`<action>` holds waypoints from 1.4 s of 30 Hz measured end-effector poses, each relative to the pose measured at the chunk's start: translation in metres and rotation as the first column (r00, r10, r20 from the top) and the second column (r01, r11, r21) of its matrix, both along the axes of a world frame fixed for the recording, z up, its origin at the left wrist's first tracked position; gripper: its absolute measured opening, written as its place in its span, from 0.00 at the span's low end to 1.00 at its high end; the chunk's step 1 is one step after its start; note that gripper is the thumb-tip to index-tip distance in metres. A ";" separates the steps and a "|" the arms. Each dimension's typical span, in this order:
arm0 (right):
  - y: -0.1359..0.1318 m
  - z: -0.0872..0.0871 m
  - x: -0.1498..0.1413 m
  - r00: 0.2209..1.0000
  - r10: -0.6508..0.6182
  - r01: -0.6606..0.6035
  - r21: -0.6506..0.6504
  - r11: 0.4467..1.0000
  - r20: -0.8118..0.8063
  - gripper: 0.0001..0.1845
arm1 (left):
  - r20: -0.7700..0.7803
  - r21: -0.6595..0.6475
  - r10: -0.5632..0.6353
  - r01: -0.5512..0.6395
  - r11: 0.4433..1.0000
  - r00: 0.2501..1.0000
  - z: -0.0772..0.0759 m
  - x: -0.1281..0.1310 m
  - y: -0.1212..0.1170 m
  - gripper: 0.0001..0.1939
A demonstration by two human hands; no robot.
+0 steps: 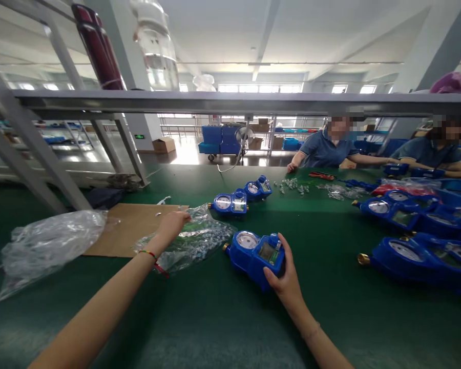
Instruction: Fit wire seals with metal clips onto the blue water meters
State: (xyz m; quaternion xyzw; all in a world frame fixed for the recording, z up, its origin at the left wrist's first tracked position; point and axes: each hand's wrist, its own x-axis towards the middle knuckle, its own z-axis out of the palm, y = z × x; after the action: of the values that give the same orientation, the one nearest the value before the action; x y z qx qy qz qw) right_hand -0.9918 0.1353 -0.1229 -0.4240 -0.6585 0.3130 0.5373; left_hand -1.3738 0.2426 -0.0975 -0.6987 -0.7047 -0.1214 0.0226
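My right hand [286,277] grips the right end of a blue water meter [249,256], thumb in front and fingers behind. The meter has a round white dial, a small display window and a brass end, and rests on the green bench. My left hand [172,225] is at the top edge of a clear plastic bag [200,236] holding many small parts. Its fingers are pinched together; whatever is between them is too small to make out. Behind the gripped meter stand two more water meters, one nearer [228,203] and one farther [258,188].
Cardboard [119,230] lies at left beside another plastic bag [54,243]. Several meters [418,259] crowd the right side. Small clear parts [292,185] and red-handled pliers [321,176] lie farther back. Two people sit across the bench. A shelf [230,102] spans overhead, holding bottles.
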 end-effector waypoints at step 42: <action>-0.116 0.065 -0.115 0.979 -0.011 -0.038 0.230 0.972 0.205 0.20 | 0.814 0.183 -0.202 0.091 0.979 0.544 0.082 0.071 -0.154 0.19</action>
State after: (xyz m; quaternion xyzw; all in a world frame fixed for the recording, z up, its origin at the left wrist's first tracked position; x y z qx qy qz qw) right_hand -1.1069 0.0194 -0.0583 -0.3835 -0.7453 0.1918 0.5105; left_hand -1.3026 0.0888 -0.0160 -0.6130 -0.5627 -0.4787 -0.2801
